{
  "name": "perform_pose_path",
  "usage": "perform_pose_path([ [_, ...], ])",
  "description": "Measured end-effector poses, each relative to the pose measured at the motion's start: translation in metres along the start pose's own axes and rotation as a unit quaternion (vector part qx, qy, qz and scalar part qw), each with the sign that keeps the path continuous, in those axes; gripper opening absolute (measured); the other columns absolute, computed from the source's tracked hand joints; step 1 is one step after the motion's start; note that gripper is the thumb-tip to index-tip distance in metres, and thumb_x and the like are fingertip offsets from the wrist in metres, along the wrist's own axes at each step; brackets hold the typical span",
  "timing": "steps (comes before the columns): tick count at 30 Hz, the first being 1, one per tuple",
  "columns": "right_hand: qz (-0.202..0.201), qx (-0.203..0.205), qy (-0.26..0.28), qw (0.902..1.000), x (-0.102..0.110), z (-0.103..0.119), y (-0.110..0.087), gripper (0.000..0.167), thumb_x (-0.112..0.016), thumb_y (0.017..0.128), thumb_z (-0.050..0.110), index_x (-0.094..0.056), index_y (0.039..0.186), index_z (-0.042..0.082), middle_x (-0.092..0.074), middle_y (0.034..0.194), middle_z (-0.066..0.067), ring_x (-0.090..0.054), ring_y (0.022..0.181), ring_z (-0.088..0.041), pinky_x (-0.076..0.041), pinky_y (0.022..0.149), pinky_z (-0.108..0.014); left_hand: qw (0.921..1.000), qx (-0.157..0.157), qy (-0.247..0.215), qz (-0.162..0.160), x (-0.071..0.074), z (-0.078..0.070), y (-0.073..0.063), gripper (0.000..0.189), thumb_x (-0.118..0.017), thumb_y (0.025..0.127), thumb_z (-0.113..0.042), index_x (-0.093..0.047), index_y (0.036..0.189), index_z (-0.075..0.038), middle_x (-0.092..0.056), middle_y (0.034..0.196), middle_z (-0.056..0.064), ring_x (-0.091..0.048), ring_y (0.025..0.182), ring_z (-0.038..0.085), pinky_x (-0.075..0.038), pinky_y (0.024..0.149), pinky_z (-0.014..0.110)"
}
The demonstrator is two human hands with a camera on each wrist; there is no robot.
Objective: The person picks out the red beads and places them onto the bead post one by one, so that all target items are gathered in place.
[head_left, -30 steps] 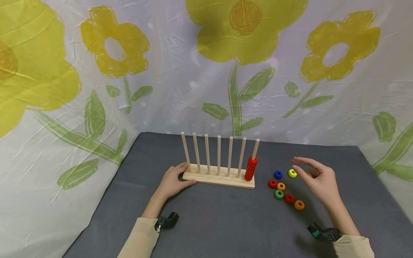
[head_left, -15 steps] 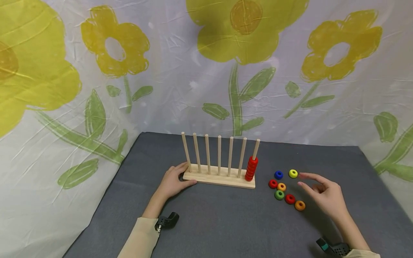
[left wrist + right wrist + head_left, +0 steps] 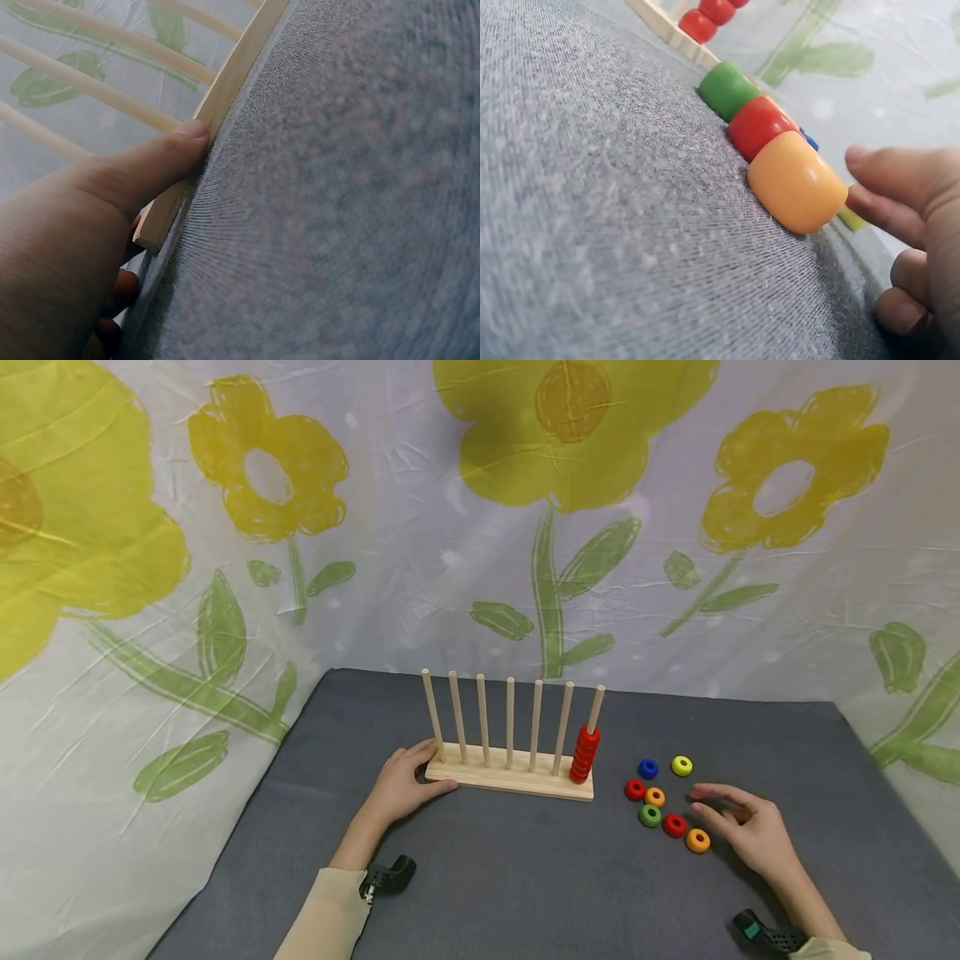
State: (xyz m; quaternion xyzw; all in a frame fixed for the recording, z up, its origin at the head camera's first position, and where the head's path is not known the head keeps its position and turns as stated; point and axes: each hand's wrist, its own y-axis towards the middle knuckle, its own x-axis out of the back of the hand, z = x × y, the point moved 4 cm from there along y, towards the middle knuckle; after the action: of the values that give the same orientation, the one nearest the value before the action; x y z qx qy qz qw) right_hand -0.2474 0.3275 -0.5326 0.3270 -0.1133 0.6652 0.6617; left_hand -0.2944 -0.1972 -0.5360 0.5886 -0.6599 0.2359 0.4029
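A wooden peg rack (image 3: 517,781) with several upright pegs stands on the cloth, red beads (image 3: 585,754) stacked on its rightmost peg. My left hand (image 3: 401,783) holds the rack's left end, thumb along the front edge and fingers round behind. Right of the rack lie loose beads: blue (image 3: 648,768), yellow (image 3: 682,766), green (image 3: 650,815), two red ones and two orange ones. My right hand (image 3: 750,831) hovers beside them holding nothing, thumb and index finger apart. In the right wrist view the nearer orange bead (image 3: 799,184) is close to its fingertips.
Dark grey cloth (image 3: 525,877) covers the table. A pale curtain (image 3: 420,568) printed with yellow flowers hangs behind the table and along its sides. Each wrist wears a black camera mount, such as the left one (image 3: 390,874).
My right hand first drew back right from the yellow bead, leaving it on the cloth, then came slightly lower and left, near the orange and red beads. The left hand stays put.
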Motion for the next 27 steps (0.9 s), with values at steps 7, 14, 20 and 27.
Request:
perform_pose_path([
  [7, 0.022, 0.003, 0.019, 0.9996, -0.0014, -0.0011, 0.0015, 0.028, -0.078, 0.093, 0.017, -0.074, 0.120, 0.009, -0.074, 0.102, -0.003, -0.029, 0.039, -0.014, -0.028, 0.037, -0.030, 1.0000, -0.003, 0.003, -0.001, 0.0008, 0.0006, 0.0000, 0.090, -0.080, 0.084, -0.055, -0.049, 0.151, -0.004, -0.045, 0.154, 0.014, -0.049, 0.124, 0.038, -0.040, 0.101, 0.056],
  [14, 0.052, 0.001, 0.028, 0.9983, -0.0003, -0.0011, 0.0028, 0.028, -0.080, 0.092, 0.017, -0.074, 0.119, 0.009, -0.075, 0.100, -0.003, -0.030, 0.041, -0.015, -0.029, 0.039, -0.031, 1.0000, -0.006, 0.002, -0.005, 0.0005, 0.0009, -0.0003, 0.090, -0.079, 0.084, -0.056, -0.050, 0.151, -0.004, -0.046, 0.153, 0.015, -0.048, 0.125, 0.039, -0.040, 0.100, 0.057],
  [20, 0.085, 0.013, 0.045, 0.9953, 0.0026, -0.0034, 0.0024, 0.029, -0.079, 0.092, 0.014, -0.074, 0.120, 0.009, -0.074, 0.098, -0.004, -0.028, 0.044, -0.012, -0.029, 0.041, -0.031, 1.0000, -0.005, 0.006, -0.003, 0.0003, -0.0002, 0.0000, 0.089, -0.079, 0.085, -0.057, -0.050, 0.151, -0.004, -0.046, 0.153, 0.015, -0.048, 0.126, 0.038, -0.040, 0.101, 0.056],
  [27, 0.115, 0.030, 0.071, 0.9903, 0.0000, -0.0029, 0.0011, 0.035, -0.082, 0.087, 0.008, -0.074, 0.121, 0.007, -0.065, 0.073, -0.003, -0.023, 0.045, -0.012, -0.027, 0.041, -0.032, 1.0000, -0.003, 0.004, 0.001, 0.0000, -0.0002, -0.0002, 0.089, -0.079, 0.085, -0.055, -0.050, 0.150, -0.003, -0.045, 0.154, 0.015, -0.047, 0.128, 0.039, -0.039, 0.102, 0.057],
])
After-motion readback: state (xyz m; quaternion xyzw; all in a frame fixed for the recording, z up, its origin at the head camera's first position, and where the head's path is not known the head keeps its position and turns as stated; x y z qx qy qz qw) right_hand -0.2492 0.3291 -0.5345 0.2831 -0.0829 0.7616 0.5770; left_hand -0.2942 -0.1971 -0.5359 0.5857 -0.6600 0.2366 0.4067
